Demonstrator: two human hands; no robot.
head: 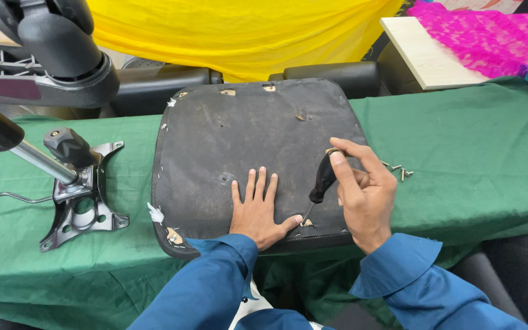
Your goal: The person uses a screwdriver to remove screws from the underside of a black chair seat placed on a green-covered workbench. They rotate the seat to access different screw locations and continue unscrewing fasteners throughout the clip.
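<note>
Table: a green cloth (pixel 478 146) is covering it.
Seat: a worn black square chair seat pad (pixel 245 140) is lying flat, bottom side up.
Left hand (pixel 256 211): it is pressing flat, fingers spread, holding nothing.
Right hand (pixel 362 192): it is gripping a black-handled screwdriver (pixel 321 183).
Screwdriver: it is leaning, tip pointing down-left at the seat's near edge.
Screws: small loose metal screws (pixel 398 170) are lying just right.

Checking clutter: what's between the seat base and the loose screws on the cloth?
Head view: the right hand holding the screwdriver, between seat base and screws.

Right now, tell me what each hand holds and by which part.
The right hand grips a screwdriver by its black handle. The left hand holds nothing; it presses flat on the seat base.
</note>
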